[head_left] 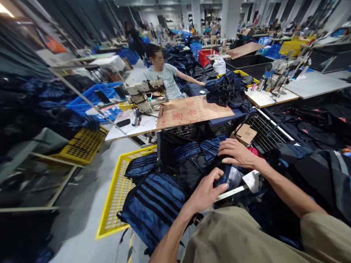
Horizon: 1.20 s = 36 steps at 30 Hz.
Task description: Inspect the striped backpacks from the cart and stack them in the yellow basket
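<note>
My left hand is at the near side of a dark blue and black backpack. Its fingers curl and the thumb stretches forward, with the pack's blue edge between them. Just beyond, my right hand reaches over the same dark pile with its fingers stretched out and slightly apart. Their tips meet black fabric, and no grip shows. Left of the hands, a blue patterned backpack with black stripes lies against a heap of similar packs. A clear plastic wrap shows under my right wrist.
A yellow crate stands on the floor at left. Across from me, a co-worker sits behind a sewing machine with an arm toward piled black straps. A cardboard box and wire rack lie beyond my right hand.
</note>
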Tool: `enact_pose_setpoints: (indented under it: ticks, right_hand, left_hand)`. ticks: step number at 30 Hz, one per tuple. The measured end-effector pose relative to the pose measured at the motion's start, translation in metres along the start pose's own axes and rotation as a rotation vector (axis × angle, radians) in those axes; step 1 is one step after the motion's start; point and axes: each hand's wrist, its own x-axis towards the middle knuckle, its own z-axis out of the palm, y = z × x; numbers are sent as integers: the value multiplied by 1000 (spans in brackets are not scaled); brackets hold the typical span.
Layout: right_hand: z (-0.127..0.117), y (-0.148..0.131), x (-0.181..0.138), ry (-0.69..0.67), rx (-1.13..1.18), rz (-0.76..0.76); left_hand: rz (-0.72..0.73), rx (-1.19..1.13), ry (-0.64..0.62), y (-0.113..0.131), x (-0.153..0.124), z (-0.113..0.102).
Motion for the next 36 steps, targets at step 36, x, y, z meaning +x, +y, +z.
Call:
enact_pose_setpoints:
  ticks: [36]
  right_hand:
    - [25,-37,12,172,-346,-109]
  left_hand:
    - [405,901,665,-47,-2,-51]
